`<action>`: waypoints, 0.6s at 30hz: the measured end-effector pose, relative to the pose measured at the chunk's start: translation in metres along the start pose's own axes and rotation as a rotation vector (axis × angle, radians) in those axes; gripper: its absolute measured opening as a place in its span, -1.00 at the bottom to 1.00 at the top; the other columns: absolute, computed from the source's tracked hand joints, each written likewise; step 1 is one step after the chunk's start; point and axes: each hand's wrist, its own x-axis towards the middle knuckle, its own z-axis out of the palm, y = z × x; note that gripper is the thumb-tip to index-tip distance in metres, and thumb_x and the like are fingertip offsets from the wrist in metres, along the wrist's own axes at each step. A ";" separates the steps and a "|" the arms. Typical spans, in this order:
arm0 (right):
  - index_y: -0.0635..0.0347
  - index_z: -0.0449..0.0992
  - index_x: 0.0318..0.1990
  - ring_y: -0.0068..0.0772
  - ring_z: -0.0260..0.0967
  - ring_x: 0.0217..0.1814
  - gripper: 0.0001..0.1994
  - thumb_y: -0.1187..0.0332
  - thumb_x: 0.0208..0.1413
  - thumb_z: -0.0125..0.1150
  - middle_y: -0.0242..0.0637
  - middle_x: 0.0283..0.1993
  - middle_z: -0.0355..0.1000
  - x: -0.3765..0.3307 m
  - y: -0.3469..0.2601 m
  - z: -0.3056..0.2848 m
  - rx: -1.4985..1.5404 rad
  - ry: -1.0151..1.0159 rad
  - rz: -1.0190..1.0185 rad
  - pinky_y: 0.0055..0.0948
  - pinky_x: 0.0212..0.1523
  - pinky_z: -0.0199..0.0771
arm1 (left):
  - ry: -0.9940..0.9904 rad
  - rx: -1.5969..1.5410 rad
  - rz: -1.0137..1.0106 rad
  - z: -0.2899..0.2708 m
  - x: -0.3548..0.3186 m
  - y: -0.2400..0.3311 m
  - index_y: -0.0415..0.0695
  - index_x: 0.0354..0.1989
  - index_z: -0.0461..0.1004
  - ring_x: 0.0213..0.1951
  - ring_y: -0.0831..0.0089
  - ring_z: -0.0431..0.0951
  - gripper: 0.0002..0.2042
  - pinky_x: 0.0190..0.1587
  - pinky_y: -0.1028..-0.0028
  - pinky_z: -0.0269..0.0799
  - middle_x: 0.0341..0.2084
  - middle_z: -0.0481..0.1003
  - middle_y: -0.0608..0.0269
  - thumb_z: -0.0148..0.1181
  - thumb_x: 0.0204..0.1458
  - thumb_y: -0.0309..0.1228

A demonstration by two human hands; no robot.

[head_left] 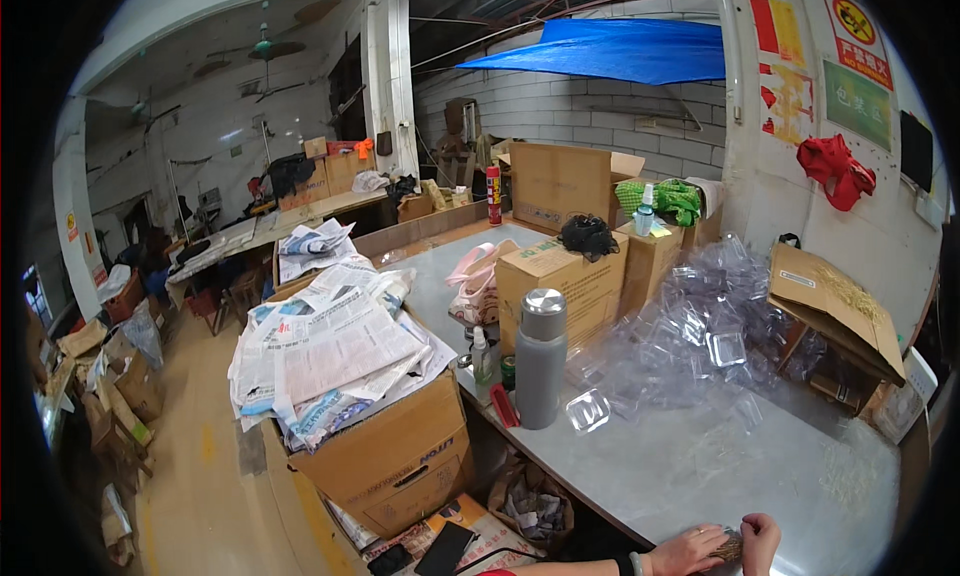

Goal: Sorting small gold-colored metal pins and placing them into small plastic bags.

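At the lower right, over the near edge of the grey table (690, 481), my two hands are close together. My left hand (688, 552) is closed round a small brown bundle (733, 547) that looks made of thin strands; its exact kind is too small to make out. My right hand (761, 542) is curled shut against the bundle's right side, and what its fingers pinch is hidden. Thin pale pieces (848, 473) lie scattered on the table to the right. Beyond the hands rises a heap of clear plastic trays (680, 341), one lying apart at its left (588, 412).
A grey flask (541, 376) and a spray bottle (482, 361) stand at the table's left edge. Cardboard boxes (560, 288) are behind. A tilted cardboard piece (835, 306) bears more thin strands. Newspapers (335, 346) top a carton (395, 471) on the left.
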 end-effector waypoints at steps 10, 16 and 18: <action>0.32 0.65 0.01 -0.43 0.55 -0.18 -0.73 0.38 0.22 0.34 -0.18 -0.14 0.65 -0.027 0.012 -0.015 0.338 0.030 0.121 -0.41 -0.12 0.56 | 0.058 0.109 0.100 0.006 -0.005 -0.003 -0.18 -0.03 0.56 -0.01 -0.01 0.52 -0.58 0.11 0.09 0.43 -0.09 0.57 0.01 0.23 0.16 -0.05; 0.28 0.65 -0.05 -0.51 0.50 -0.28 -0.76 0.36 0.19 0.39 -0.27 -0.25 0.62 -0.032 0.012 0.006 0.395 0.156 0.224 -0.45 -0.23 0.54 | 0.011 -0.014 0.018 -0.005 0.004 0.008 -0.18 -0.03 0.54 -0.02 -0.03 0.51 -0.59 0.11 0.09 0.43 -0.11 0.56 0.00 0.32 0.09 -0.12; 0.25 0.66 -0.07 -0.32 0.53 -0.22 -0.79 0.36 0.21 0.34 -0.19 -0.19 0.63 -0.036 -0.010 0.007 0.205 0.166 0.033 -0.36 -0.14 0.54 | -0.011 -0.001 -0.043 -0.006 0.000 0.006 -0.18 -0.04 0.54 -0.02 -0.03 0.51 -0.61 0.09 0.09 0.43 -0.12 0.56 0.00 0.33 0.09 -0.14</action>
